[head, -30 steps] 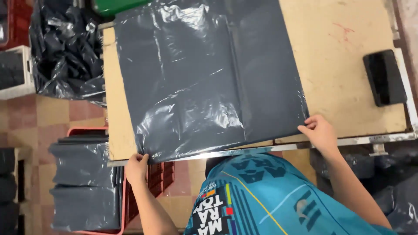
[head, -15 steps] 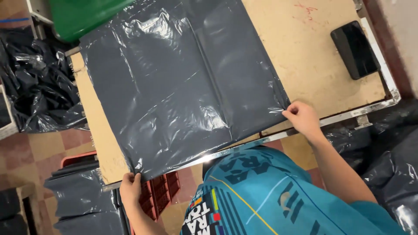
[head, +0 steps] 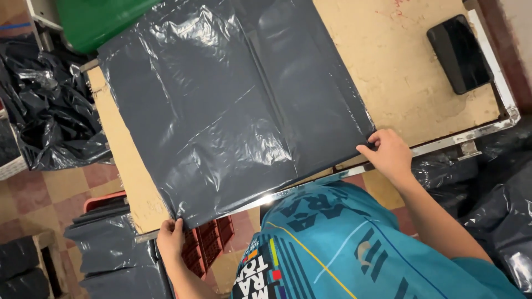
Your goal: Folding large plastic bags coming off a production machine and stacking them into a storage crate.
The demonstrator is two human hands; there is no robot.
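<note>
I see a large dark grey plastic bag (head: 233,105) lying flat across a bench (head: 410,83) with a worn tan top and a metal edge strip along the near side. The bag covers most of the bench's left and middle, glossy and creased, with a fold line running down its middle. Its near edge runs along the bench's near edge.

My left hand (head: 170,239) is at the bag's near left corner, where it hangs just over the bench edge. The fingers (head: 178,226) are closed on that corner, pinching the plastic. My right hand (head: 390,155) is at the bag's near right corner, resting on the bench top by the metal strip. Its fingers (head: 370,148) are curled around the corner of the plastic, gripping it. The two hands are well apart, one at each end of the near edge.

On the bare right part of the bench lies a flat black rectangular object (head: 459,52), well apart from the bag. Beyond the bench's far left corner stands a green container (head: 100,22). To the left, on the floor, a heap of crumpled black plastic bags (head: 50,111) sits beside the bench. Under my left hand a red crate (head: 208,249) stands on the tiled floor, with a stack of flat grey bags (head: 113,254) just beside it.
</note>
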